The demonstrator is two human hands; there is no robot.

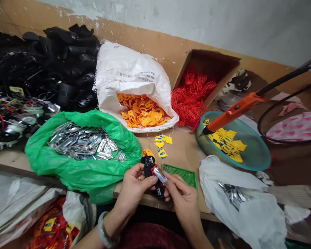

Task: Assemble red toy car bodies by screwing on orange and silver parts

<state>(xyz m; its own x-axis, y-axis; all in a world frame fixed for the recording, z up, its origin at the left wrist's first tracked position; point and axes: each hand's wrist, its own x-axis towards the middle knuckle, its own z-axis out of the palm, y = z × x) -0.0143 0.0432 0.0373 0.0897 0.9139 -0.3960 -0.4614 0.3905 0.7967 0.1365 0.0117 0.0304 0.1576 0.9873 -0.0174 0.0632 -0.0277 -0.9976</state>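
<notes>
Left hand [136, 183]: it is gripping the black part [149, 162] from the side, fingers curling behind it and thumb lying along the silver strip [159, 175]; this hand is probably serving best as the steady support.
Right hand [182, 197]: it is pinching the strip's near end between thumb and fingertips; a light pinch is likely giving better control than a hard squeeze, since the strip is looking thin and easy to bend.
Silver strip: it is lying slantwise against the black part, over a red edge; whether it is sitting fully flush, I cannot tell. Good work here is probably calling for lining up its edges first, then pressing evenly with the left thumb.
Black part: it is resting in the hands, above the front edge of the table [186, 147], and is tilting; a firm hold is likely preventing slips.
Green tray [196, 180]: it is standing just beyond the right hand; small contents are showing, too tiny to name.
Yellow pieces [168, 139]: several are lying loose on the table beyond the black part.
Green bag [75, 178]: it is holding many more strips, to the left.
White sack [134, 69]: it is spilling orange pieces [145, 110] farther back.
Screwdriver [235, 110]: it is slanting over the bowl [256, 162], at the right.
</notes>
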